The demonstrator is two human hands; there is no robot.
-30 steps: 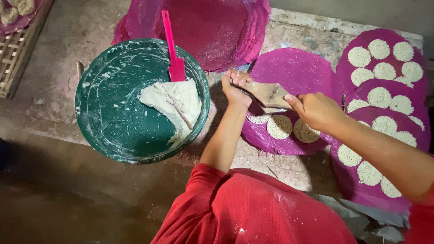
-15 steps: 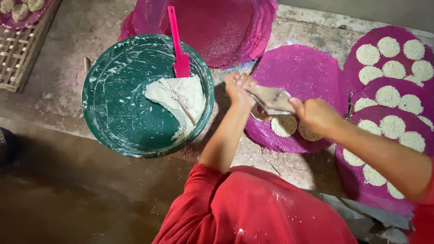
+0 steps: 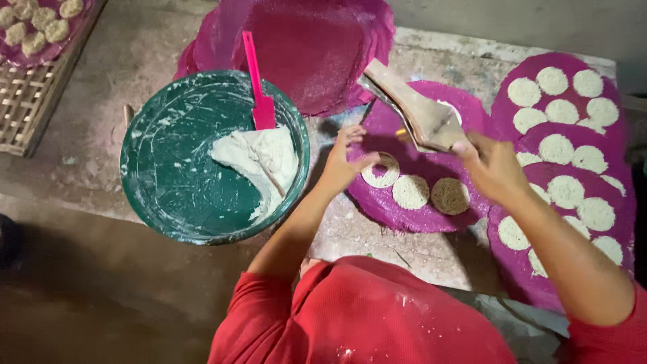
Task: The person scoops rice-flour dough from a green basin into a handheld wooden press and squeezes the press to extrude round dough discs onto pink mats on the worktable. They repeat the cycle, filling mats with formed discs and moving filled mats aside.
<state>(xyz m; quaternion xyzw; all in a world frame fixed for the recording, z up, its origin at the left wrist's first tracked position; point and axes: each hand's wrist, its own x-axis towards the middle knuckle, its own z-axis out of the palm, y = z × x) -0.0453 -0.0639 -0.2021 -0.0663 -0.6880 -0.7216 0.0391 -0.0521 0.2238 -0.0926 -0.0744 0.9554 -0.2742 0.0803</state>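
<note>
At the far left edge a woven bamboo rack (image 3: 27,108) lies on the worktop (image 3: 87,175), with a magenta mat of pale discs (image 3: 34,23) at its top corner. Next comes a round green basin (image 3: 168,182), smeared white inside, holding a lump of white dough (image 3: 259,162); a pink spatula (image 3: 256,87) stands in the dough and leans on the far rim. Behind the basin lies a stack of bare magenta mats (image 3: 317,47). Just right of the basin the left hand (image 3: 344,162) reaches over the edge of a round magenta mat (image 3: 404,209), its fingers loosely apart and its fingertips touching a thin ring-shaped disc of dough (image 3: 381,172) that lies on the mat. Two more dough discs (image 3: 431,194) lie beside it in a row on the same mat. Further right, the right hand (image 3: 495,168) has its fingers clamped on the handle end of a flat wooden paddle (image 3: 414,114), coated in dough, held tilted above the mat with its far end pointing up and left. At the far right, overlapping magenta mats (image 3: 627,202) carry many finished white discs (image 3: 566,192). Red sleeves and a red-clothed lap fill the bottom.
</note>
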